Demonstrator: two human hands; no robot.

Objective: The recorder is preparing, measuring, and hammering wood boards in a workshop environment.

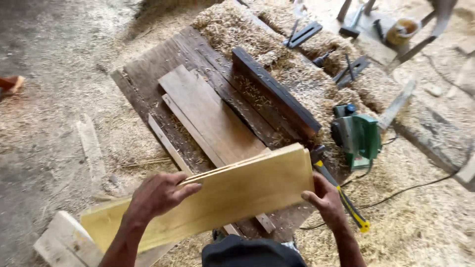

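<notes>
A stack of pale yellow wooden planks [232, 193] is held on edge above a workbench. My left hand [156, 195] wraps over the stack's top edge near its left half. My right hand [324, 200] grips the stack's right end. Below them lies a dark workbench top [148, 74] with a brown board [213, 116], thin strips [166, 141] and a dark bar [274, 91].
A green electric planer [358, 136] sits on wood shavings to the right, its cable [405, 190] trailing over them. A yellow-and-black handled tool [346, 200] lies by my right hand. Squares and hammers [346, 27] lie at the back. A pale plank [64, 242] rests lower left.
</notes>
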